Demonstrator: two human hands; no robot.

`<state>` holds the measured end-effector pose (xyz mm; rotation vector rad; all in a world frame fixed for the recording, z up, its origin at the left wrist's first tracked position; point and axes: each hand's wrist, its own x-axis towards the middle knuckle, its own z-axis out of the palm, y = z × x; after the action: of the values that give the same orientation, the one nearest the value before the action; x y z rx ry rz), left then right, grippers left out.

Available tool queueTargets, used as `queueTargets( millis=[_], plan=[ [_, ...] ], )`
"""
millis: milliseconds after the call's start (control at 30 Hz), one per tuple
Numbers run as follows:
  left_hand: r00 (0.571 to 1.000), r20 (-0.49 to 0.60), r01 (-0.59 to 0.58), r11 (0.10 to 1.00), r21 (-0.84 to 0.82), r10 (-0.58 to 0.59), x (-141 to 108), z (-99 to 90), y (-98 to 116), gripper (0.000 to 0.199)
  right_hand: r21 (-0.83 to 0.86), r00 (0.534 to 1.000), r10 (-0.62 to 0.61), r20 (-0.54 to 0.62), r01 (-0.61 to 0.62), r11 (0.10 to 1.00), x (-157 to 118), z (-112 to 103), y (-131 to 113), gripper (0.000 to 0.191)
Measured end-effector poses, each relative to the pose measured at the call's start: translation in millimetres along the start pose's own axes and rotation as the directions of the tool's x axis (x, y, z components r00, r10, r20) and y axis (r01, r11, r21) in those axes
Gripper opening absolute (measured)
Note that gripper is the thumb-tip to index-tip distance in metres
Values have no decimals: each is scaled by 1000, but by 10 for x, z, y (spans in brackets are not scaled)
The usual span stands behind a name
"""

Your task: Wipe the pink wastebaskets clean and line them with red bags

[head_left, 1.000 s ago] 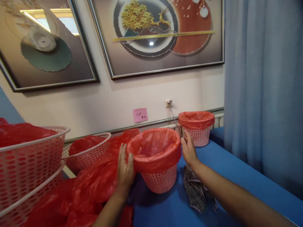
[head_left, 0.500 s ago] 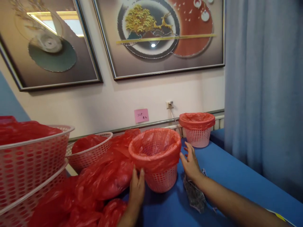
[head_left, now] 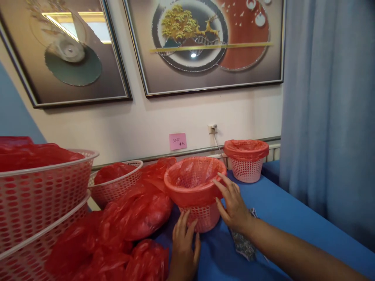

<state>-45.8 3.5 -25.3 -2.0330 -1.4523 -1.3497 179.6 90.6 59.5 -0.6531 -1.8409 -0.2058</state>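
Observation:
A pink perforated plastic basket [head_left: 202, 218] stands upright on the blue surface, lined with a red plastic bag [head_left: 190, 197] folded down over its rim. My right hand [head_left: 234, 205] is at the basket's right side, fingers spread, fingertips at the bag's folded edge. In front of the basket, my left hand [head_left: 186, 244] has its fingers apart, the tips close to the lower wall; whether they touch it I cannot tell. A grey patterned cloth [head_left: 244, 246] lies under my right wrist, partly hidden by it.
Loose red plastic bags [head_left: 131, 218] are heaped to the left. Stacked white baskets [head_left: 47, 195] and another white basket [head_left: 117, 187] hold red plastic. A second lined basket [head_left: 247, 169] stands at the back right. A blue curtain [head_left: 328, 117] hangs on the right.
My right hand has moved onto the bag's folded edge at the right. My left hand has shifted right, from the basket's left side to its front, with its fingers more spread.

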Motion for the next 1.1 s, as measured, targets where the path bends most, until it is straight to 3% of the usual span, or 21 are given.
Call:
queueTargets(
  millis=[100,200,333,433,567,667,833,933,1100],
  plan=[
    [982,55,-187,979,78,183,155,-26,171,62,-44,998,16,-58,-19,999,-3,26,18,75],
    [937,178,-323,940,114,300,368,30,269,58,-57,1000,5,-5,-5,998,-41,86,24,77],
    [925,270,-299,950,90,265,464,154,209,47,-79,999,-17,49,21,997,-138,128,55,77],
    [925,287,-280,957,73,249,297,202,120,46,-97,998,-35,56,41,994,-132,73,83,74],
    [946,299,-112,992,-54,123,-114,232,25,41,-127,997,-29,69,37,991,62,-43,78,64],
    [938,344,11,988,-156,44,-335,271,-36,27,-74,981,29,193,-15,997,276,-75,52,55],
    [910,399,209,958,-198,-116,-360,330,-114,25,-4,876,160,455,-177,984,541,35,125,39],
    [876,438,317,925,-209,-201,-327,338,-140,24,-11,875,183,449,-199,980,609,110,252,19],
    [824,479,448,867,-219,-304,-318,331,-158,27,-20,913,215,347,-222,975,702,18,453,12]
  ],
)
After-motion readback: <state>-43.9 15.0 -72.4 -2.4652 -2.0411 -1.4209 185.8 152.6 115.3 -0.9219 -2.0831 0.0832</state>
